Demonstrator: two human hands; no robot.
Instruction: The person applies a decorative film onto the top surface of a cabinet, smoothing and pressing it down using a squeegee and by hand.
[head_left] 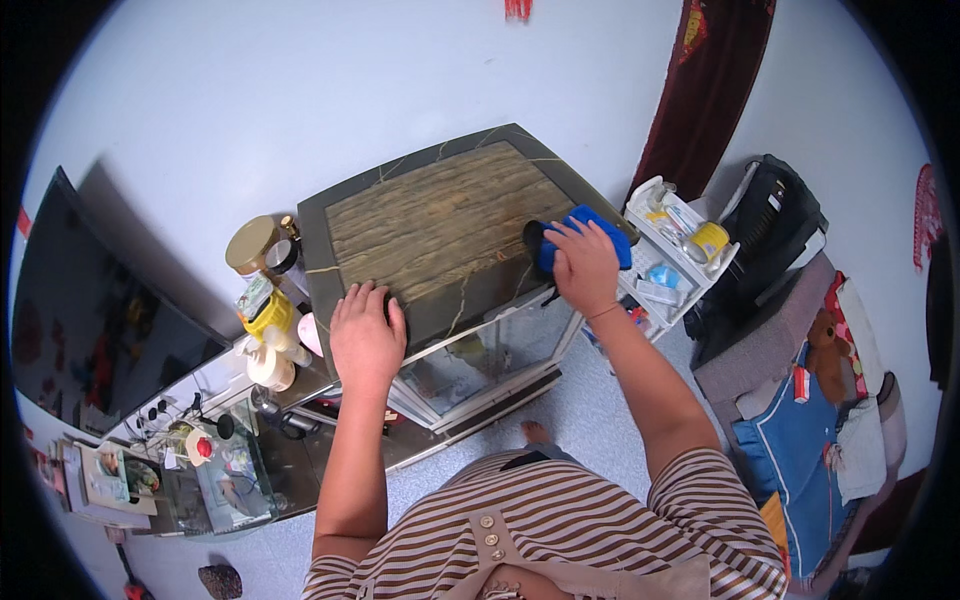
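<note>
My left hand [368,338] lies flat on the near left edge of a dark cabinet top [440,215], fingers stretched and nothing in them. The top has a brown wood-grain middle panel and a dark border with pale veins. At its right edge my right hand [584,264] presses down on a bunched blue cloth [610,232], fingers over it. A dark rounded thing [534,238] touches the cloth's left side; I cannot make out what it is. Below the top, glass doors [485,350] in a pale frame show.
A white tiered rack [650,215] with small packages stands right of the cabinet, beside a black bag [765,230]. Jars [252,245] and bottles crowd its left side, near a large dark television [100,310]. A sofa with a blue cushion [790,450] is at right.
</note>
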